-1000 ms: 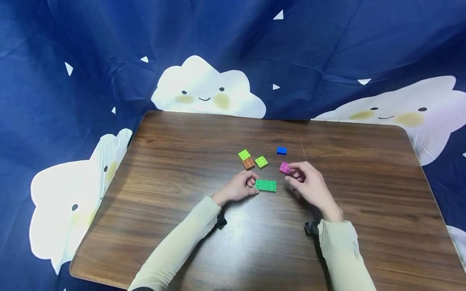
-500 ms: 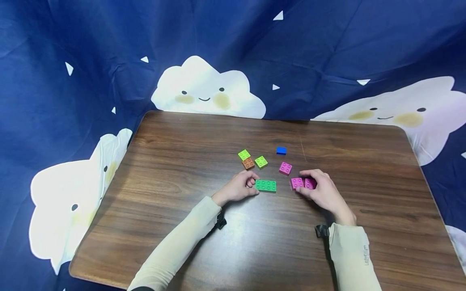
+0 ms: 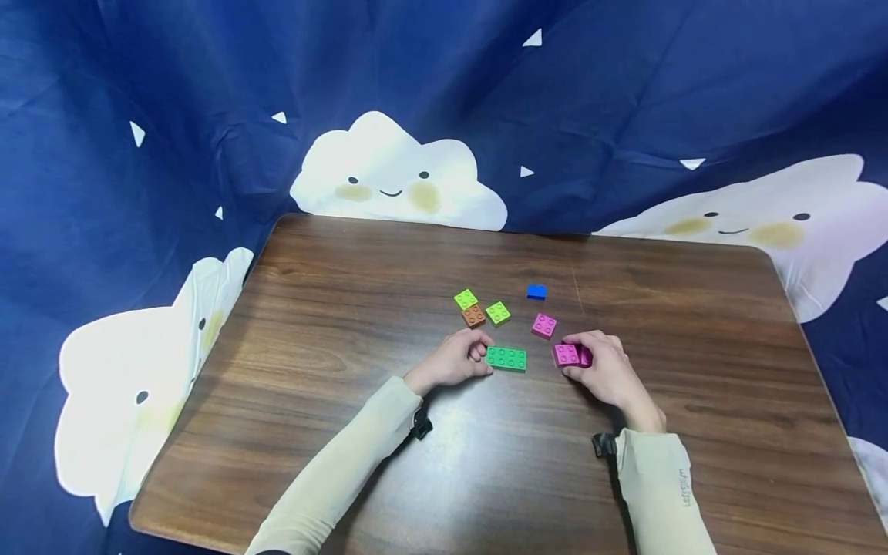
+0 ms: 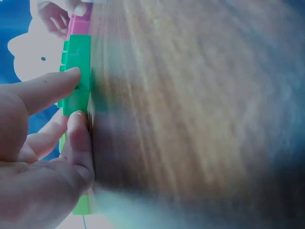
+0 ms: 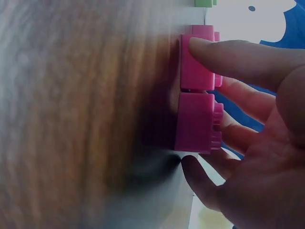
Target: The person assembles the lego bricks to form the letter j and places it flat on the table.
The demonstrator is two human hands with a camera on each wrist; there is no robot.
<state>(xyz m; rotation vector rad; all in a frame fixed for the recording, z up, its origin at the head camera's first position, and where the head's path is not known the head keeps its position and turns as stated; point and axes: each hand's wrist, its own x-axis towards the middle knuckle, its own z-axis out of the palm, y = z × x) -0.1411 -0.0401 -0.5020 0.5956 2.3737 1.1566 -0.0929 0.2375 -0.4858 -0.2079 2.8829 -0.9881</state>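
Note:
In the head view my left hand (image 3: 452, 359) pinches the left end of a long green building brick (image 3: 506, 358) lying on the table. Its thumb presses the near side, as the left wrist view shows. To the right, my right hand (image 3: 610, 373) grips a square pink brick (image 3: 566, 354) between thumb and fingers. A second pink brick (image 5: 194, 122) sits beside it, within the palm, in the right wrist view; a narrow gap parts the two. Beyond them lies a third pink brick (image 3: 544, 325), touched by neither hand.
Behind the left hand lie a brown brick (image 3: 474, 315) and two lime bricks, one lime brick (image 3: 465, 299) against the brown, the other lime brick (image 3: 498, 313) apart. A blue brick (image 3: 536, 292) is farther back. A blue cloud-print curtain (image 3: 597, 92) borders the wooden table (image 3: 333, 324).
My right hand left the far pink brick, moved right and nearer to the other two pink bricks, and its fingers have come in around them. The left hand stays at the green brick.

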